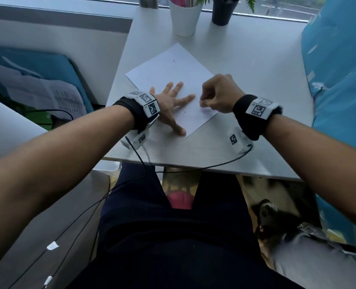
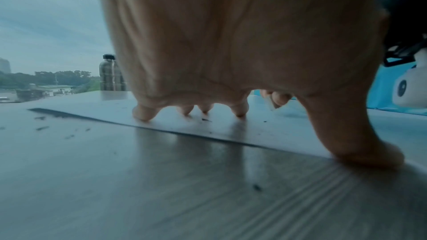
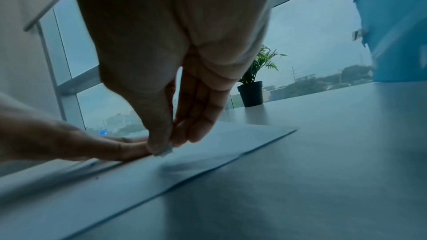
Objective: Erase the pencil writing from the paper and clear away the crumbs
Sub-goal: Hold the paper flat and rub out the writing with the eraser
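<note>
Fingers of my right hand pinch a small eraser onto the paper's near right part, while my left hand, spread flat just left of it, pins the sheet to the table, crumbs lying beside those fingertips.

Bare forearms, black wristbands – white tag-printed blocks, thin black cables – dark trousers

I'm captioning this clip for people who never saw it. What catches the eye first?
The white paper lying askew mid-table, with the left hand spread flat on its near part. Just right of it, the right hand pinches a small eraser down on the sheet. Dark crumbs speckle the table off the paper's left edge.
</note>
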The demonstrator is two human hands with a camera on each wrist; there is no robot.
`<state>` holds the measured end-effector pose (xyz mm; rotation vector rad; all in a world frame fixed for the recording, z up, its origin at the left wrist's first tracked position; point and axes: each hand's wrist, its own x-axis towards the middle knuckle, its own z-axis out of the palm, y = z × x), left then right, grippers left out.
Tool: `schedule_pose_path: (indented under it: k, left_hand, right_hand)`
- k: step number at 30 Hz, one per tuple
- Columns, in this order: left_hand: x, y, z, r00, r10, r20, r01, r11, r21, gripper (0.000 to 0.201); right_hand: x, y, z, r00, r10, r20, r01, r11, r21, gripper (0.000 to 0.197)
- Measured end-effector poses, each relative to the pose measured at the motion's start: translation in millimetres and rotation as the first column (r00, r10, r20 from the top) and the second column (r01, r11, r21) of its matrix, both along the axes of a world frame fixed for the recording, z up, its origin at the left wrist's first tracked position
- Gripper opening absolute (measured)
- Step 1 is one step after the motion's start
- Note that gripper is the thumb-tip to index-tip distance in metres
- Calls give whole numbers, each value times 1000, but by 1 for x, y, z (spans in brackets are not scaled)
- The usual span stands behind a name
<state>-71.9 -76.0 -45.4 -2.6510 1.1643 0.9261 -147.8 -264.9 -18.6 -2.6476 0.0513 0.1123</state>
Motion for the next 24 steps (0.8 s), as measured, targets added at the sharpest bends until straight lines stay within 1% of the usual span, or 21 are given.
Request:
schedule_pose_path:
  k: [2, 4, 7, 9, 10, 12, 14, 16, 19, 21, 24]
  left_hand:
    - [5, 3, 3, 999, -51, -16, 50, 998, -38, 129]
    - [11, 13, 4, 998, -64, -25, 61, 994, -94, 127]
    - [18, 29, 6, 999, -41, -16, 37, 982, -183, 113]
    - [19, 34, 7, 999, -32, 25, 37, 973, -230, 106]
    - [19, 36, 6, 998, -22, 55, 34, 971, -236, 109]
    - [18, 36, 2, 996, -9, 83, 27, 975, -219, 122]
    - [20, 35, -2, 998, -17, 59, 28, 983, -182, 134]
    - [24, 35, -4, 999, -28, 16, 30, 991, -133, 143]
    - [29, 36, -3, 1000, -27, -1, 27, 995, -93, 154]
    - [30, 33, -4, 1000, -19, 9, 20, 997, -75, 161]
    - [33, 31, -6, 999, -27, 28, 30, 997, -77, 163]
  right_hand:
    - [-7, 0, -3, 999, 35, -27, -35, 999, -5, 5]
    - [-9, -1, -3, 997, 49, -54, -50, 999, -17, 6]
    - [-13, 1, -1, 991, 93, -99, -98, 994, -42, 9]
    - [-18, 8, 0, 987, 115, -114, -119, 993, -27, 9]
    - [-19, 13, 0, 984, 130, -119, -133, 991, -20, 10]
    - [-19, 21, 0, 978, 163, -132, -167, 986, -19, 11]
    - [-16, 26, 2, 972, 187, -144, -192, 981, -19, 11]
    - [-6, 31, 3, 976, 184, -115, -182, 983, 29, 10]
    - [13, 46, 4, 978, 200, -54, -193, 974, 118, 9]
    - [27, 58, 2, 969, 240, -61, -228, 960, 164, 10]
    - [49, 67, -3, 964, 262, -37, -253, 954, 164, 9]
